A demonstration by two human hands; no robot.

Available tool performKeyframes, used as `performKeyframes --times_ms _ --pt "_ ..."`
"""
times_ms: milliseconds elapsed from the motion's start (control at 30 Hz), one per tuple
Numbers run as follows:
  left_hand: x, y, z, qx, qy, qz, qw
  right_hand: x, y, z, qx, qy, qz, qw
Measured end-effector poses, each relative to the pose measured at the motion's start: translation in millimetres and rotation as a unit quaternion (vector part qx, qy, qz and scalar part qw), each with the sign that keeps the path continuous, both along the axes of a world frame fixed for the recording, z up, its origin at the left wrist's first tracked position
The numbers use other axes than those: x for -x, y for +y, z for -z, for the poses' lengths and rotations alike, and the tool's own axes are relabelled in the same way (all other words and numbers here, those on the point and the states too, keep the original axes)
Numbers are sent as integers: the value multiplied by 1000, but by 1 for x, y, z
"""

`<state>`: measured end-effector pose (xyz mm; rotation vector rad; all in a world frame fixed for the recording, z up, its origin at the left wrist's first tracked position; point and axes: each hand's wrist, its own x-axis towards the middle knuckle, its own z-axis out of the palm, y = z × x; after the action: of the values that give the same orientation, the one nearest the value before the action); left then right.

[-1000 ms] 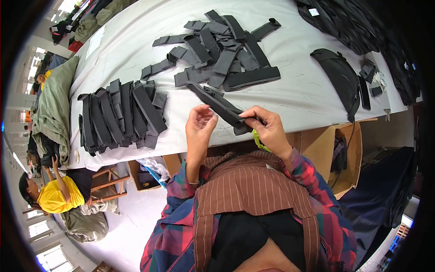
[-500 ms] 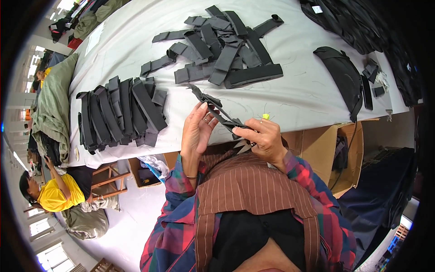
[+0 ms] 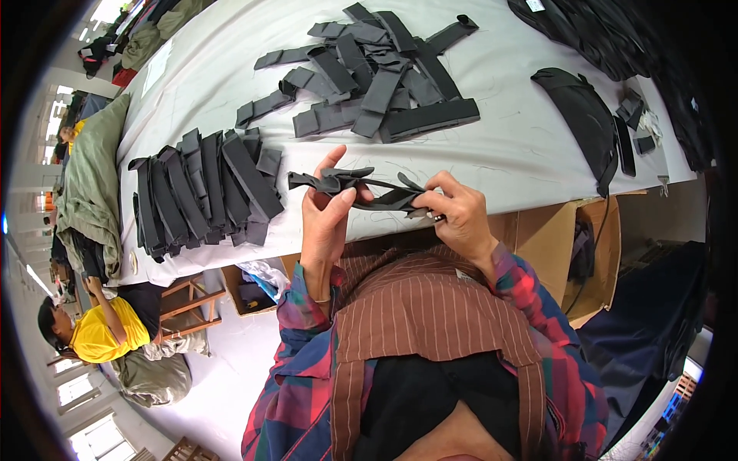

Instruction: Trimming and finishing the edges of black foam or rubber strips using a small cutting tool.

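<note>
1. White cloth covers the broad table (image 3: 492, 165), its surface creased; a fold could catch a piece pushed across it.
2. Below the near edge, to the right, sits an open cardboard box (image 3: 530, 230). The work is held close to that edge, so a dropped piece could slip off toward the box or floor.
3. On the far side lies a loose heap (image 3: 380, 100) of dark strips, crossing one another; pulling one could drag its neighbours.
4. At left, a packed row (image 3: 181, 192) of similar strips lean together; a sleeve's brush might topple their order.
5. Between the hands, above the table's near edge, hangs a dark strip (image 3: 400, 201), bunched and twisted. The left hand (image 3: 324, 219) holds it between thumb and fingers, index raised; this light hold could let it slide. The right hand (image 3: 461, 211) pinches its other end; uneven tension might tighten the twist.
6. Something small shows under the right fingertips, too hidden to identify; if sharp, it could nick cloth or skin.
</note>
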<state>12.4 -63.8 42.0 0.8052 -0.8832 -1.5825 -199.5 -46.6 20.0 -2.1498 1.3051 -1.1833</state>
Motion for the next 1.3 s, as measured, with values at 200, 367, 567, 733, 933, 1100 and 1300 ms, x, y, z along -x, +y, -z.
performKeyframes --times_ms 200,367,567,733,933,1100,1300 --pt "8 6 -6 33 -55 -44 997 2 1 -15 -116 -60 12 991" --pt "12 6 -11 57 -112 -79 989 -2 5 -37 -64 -44 31 996" --pt "19 7 -12 80 -123 -77 986 -16 2 -40 -62 14 18 998" --pt "21 7 -12 85 -124 -75 986 -28 -3 -37 -37 72 62 995" --pt "22 7 -10 75 -119 -69 988 -33 -7 -33 -28 95 92 991" --pt "23 7 -12 70 -116 -62 989 -35 -9 -31 -26 105 94 990" --pt "25 8 -11 61 -112 -62 990 -36 -12 -31 -37 125 90 987"
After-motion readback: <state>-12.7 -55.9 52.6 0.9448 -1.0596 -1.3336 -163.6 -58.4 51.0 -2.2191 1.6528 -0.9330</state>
